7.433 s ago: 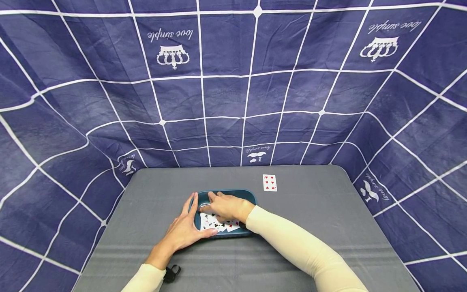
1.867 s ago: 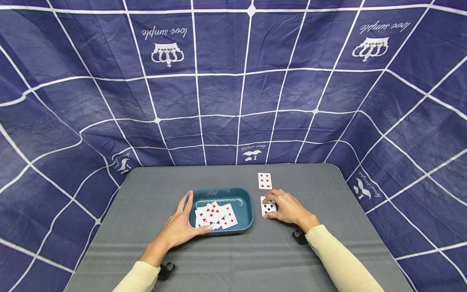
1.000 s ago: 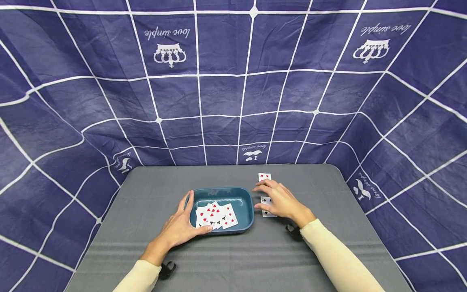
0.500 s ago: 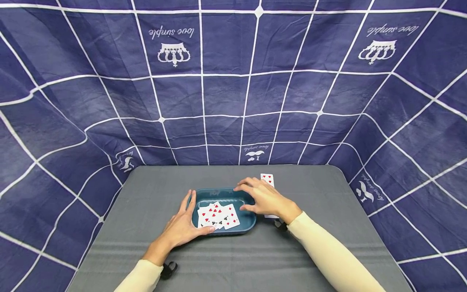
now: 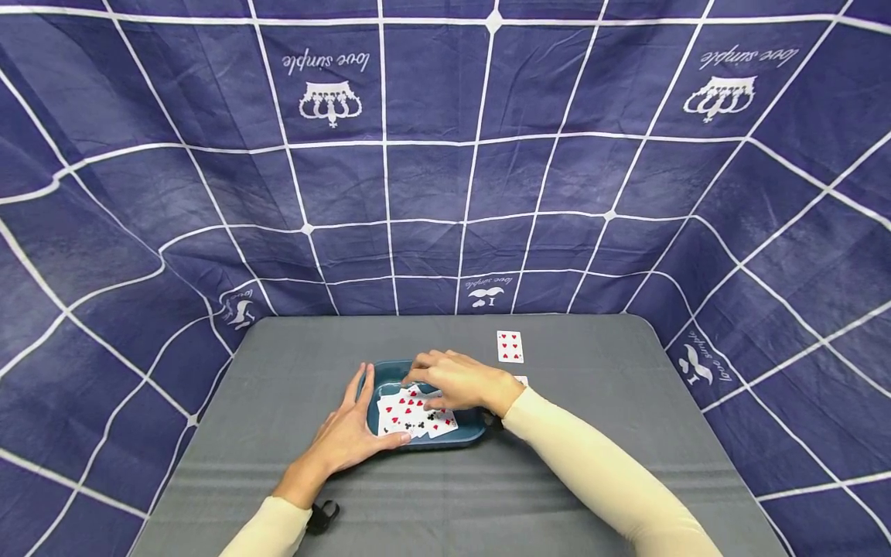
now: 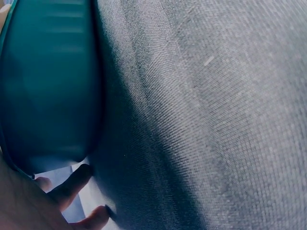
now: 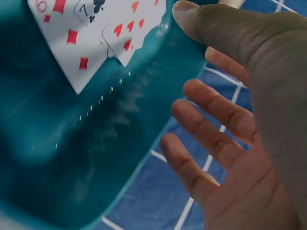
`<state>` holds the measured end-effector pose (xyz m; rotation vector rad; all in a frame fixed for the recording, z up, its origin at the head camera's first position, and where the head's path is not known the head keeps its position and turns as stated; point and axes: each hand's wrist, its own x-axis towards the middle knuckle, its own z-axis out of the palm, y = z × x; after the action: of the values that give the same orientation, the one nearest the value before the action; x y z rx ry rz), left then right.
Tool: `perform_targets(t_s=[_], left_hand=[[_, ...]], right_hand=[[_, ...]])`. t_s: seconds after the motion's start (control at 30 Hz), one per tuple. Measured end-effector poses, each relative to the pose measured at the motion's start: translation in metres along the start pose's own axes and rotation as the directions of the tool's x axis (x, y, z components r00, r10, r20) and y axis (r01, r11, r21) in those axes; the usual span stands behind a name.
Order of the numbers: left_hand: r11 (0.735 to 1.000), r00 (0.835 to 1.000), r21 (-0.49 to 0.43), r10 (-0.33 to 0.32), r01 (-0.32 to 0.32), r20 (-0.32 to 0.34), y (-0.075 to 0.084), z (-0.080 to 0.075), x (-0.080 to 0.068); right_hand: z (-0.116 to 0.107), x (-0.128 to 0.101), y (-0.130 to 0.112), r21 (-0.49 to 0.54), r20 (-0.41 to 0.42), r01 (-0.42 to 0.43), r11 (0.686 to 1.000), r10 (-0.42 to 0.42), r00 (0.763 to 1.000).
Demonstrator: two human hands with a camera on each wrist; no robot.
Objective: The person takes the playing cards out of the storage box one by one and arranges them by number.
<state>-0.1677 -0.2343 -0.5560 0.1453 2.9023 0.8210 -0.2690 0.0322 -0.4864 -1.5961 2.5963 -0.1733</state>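
A blue-green tray lies on the grey table, with several playing cards fanned face up inside. My left hand holds the tray's left end, thumb on the near rim and fingers along the far left side. Reaching over the tray, my right hand hovers above the cards with fingers apart and nothing in them. In the right wrist view its thumb tip is close to the hearts card; beside that lies a diamonds card. In the left wrist view the tray's outer wall shows.
A six of hearts lies face up on the table behind and right of the tray. A corner of another card peeks out behind my right wrist. Blue cloth with white lines hangs around the table.
My right hand has let go of the spades card on the table right of the tray and moved left over the tray. The left hand stays on the tray.
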Motion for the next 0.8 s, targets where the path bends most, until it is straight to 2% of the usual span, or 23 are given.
perform_targets(t_s=[0.23, 0.37, 0.5, 0.8], left_hand=[[1.000, 1.000, 0.005, 0.006, -0.006, -0.008, -0.002, 0.000, 0.000], [1.000, 1.000, 0.000, 0.001, -0.001, -0.008, -0.002, 0.001, 0.000], [1.000, 1.000, 0.004, 0.004, -0.004, -0.009, -0.001, -0.001, 0.001], [1.000, 1.000, -0.008, 0.000, 0.000, -0.009, -0.001, 0.000, 0.002]], right_hand=[[0.013, 0.030, -0.005, 0.028, 0.112, 0.034, 0.999, -0.037, 0.993], [0.021, 0.042, -0.008, 0.016, 0.146, 0.067, 0.998, -0.068, 0.987], [0.029, 0.047, -0.009, -0.019, 0.157, 0.093, 0.996, -0.088, 0.984], [0.032, 0.051, -0.009, -0.017, 0.154, 0.076, 0.997, -0.072, 0.985]])
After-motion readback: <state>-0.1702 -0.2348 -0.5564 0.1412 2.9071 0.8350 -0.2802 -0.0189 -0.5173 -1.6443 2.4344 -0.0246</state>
